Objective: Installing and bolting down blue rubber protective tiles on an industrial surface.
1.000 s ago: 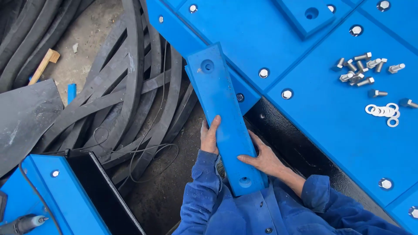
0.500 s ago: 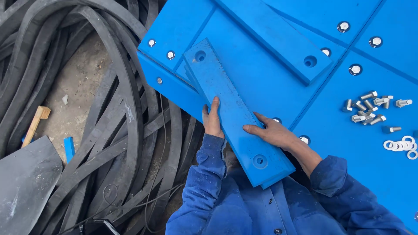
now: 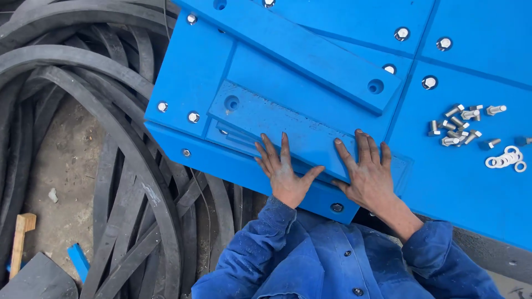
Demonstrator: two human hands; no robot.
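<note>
Centre of frame: long flat blue plastic bar with a bolt hole at its end (image 3: 288, 130), lying on the large blue panel surface (image 3: 188, 72).
Left hand (image 3: 284, 174): flat, fingers spread, pressing the bar's near edge.
Right hand (image 3: 368, 171): flat, palm down on the bar's right end.
Right of frame: loose silver bolts (image 3: 457, 124), white washers (image 3: 505, 159).
Left of frame: black rubber strips (image 3: 72, 83).
</note>
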